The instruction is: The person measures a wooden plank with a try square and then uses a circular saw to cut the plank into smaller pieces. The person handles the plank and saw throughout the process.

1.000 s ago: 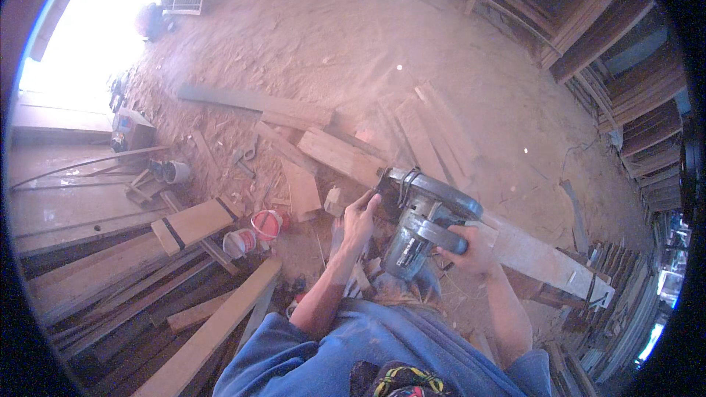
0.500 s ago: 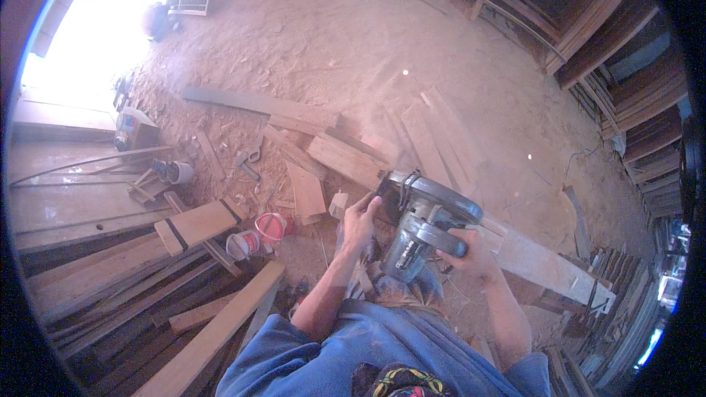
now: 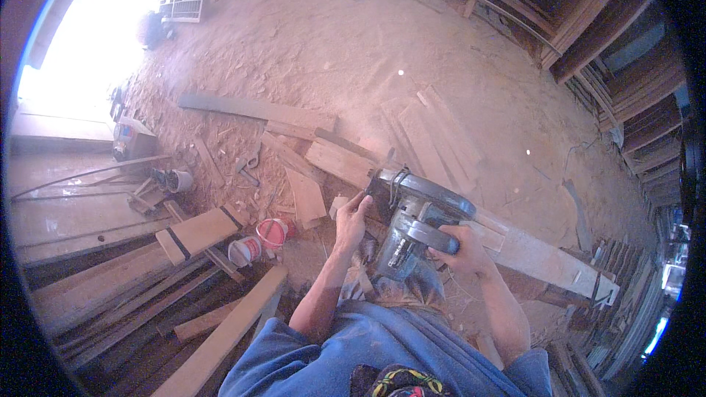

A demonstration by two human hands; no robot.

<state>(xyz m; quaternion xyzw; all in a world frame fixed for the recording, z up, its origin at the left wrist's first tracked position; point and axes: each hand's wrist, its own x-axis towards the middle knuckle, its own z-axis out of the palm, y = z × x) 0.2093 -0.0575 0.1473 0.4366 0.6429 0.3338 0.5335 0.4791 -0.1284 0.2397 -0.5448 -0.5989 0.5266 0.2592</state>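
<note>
Below, dusty floor (image 3: pixel 331 44) spreads wide; over it slants the board (image 3: pixel 540 254), its long axis running from upper left to lower right, with its middle hidden by the tool (image 3: pixel 413 222). That tool appears to rest on the board, ahead of the person's body, its length nearly in line with the wood. The right hand (image 3: pixel 471 251) has fingers curled round the rear handle (image 3: pixel 435 236) and is nearer the board's lower-right stretch. The left hand (image 3: pixel 354 218) meets the tool's left end, thumb showing; its fingers are mostly hidden, so their grip cannot be told.
</note>
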